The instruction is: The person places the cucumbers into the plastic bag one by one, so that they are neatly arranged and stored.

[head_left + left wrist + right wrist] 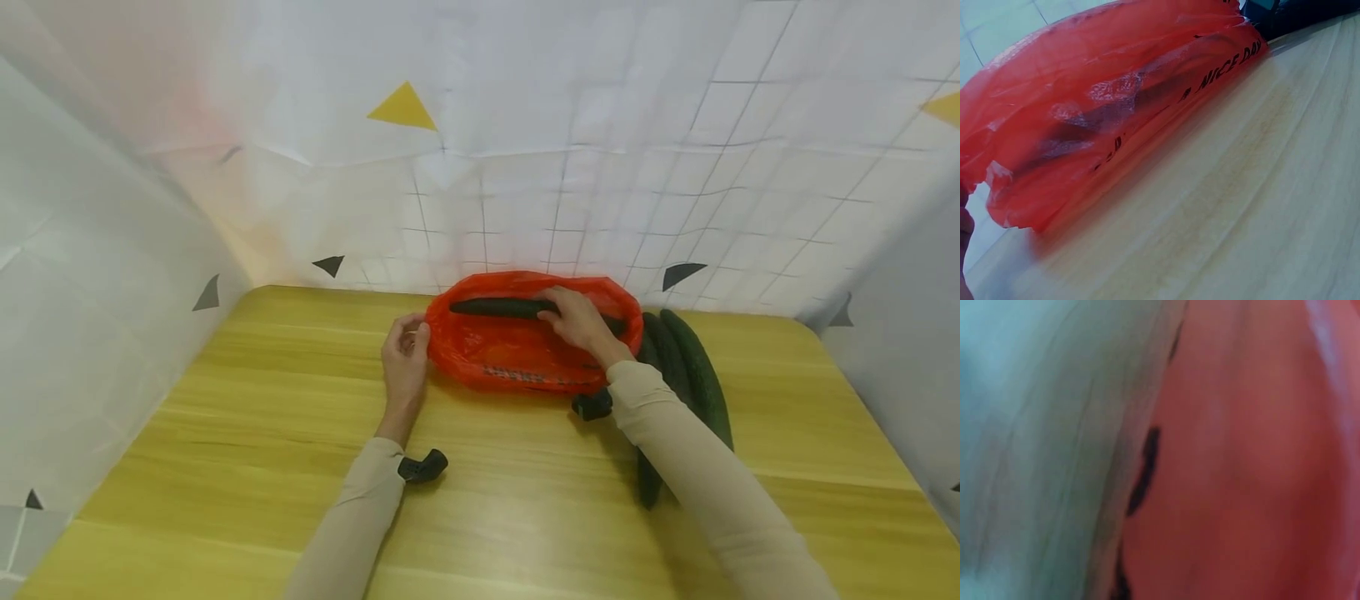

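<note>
A red plastic bag (pixel 480 367) with dark printing lies on the table, its mouth spread wide and facing up. My left hand (pixel 405 358) pinches the bag's left rim between curled fingers and thumb. Inside the mouth, my right hand (pixel 576 321) grips a dark green cucumber (pixel 495 307) that lies crosswise near the bag's back side. In the left wrist view, a dark long shape shows through the bag's thin wall (pixel 1166 56). The right wrist view holds only the blurred red bag (pixel 1241 456) and pale table.
Several more cucumbers (pixel 705 379) lie side by side right of the bag, partly under the right forearm. The wooden table (pixel 225 433) meets a white sheet (pixel 525 192) behind the bag. Black wrist devices (pixel 423 467) sit at both cuffs.
</note>
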Tool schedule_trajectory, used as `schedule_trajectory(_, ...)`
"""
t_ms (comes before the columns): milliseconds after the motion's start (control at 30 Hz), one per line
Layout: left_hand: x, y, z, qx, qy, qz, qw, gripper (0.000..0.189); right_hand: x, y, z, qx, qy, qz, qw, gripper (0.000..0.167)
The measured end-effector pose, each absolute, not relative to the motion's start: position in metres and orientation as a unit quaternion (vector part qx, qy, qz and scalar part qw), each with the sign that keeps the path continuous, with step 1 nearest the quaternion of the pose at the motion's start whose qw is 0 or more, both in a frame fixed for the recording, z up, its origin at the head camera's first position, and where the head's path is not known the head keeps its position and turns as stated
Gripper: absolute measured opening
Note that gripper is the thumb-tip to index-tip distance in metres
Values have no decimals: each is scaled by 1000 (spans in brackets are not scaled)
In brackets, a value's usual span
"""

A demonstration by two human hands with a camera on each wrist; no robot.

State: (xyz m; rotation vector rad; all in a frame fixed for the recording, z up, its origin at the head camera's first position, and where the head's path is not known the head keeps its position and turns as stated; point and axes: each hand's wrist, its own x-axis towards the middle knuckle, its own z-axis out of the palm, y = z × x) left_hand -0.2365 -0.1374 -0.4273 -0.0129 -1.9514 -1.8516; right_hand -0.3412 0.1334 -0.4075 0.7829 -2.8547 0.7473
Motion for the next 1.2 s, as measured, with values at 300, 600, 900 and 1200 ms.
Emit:
schedule_trajectory(300,-236,-136,-426,0,-712,-668,217,25,-346,134,-413,244,-937,249,26,34)
schedule_trajectory(600,-252,-140,-451,8,-716,-662,220,26,-346,133,-413,233,-939,252,13,35)
schedule_trajectory(900,-255,-137,-456,15,-718,-658,229,20,-345,138,-414,215,-942,259,4,37)
schedule_trajectory(1200,-253,-140,-453,17,-711,-672,206,25,-339,143,-411,204,-933,295,2,41)
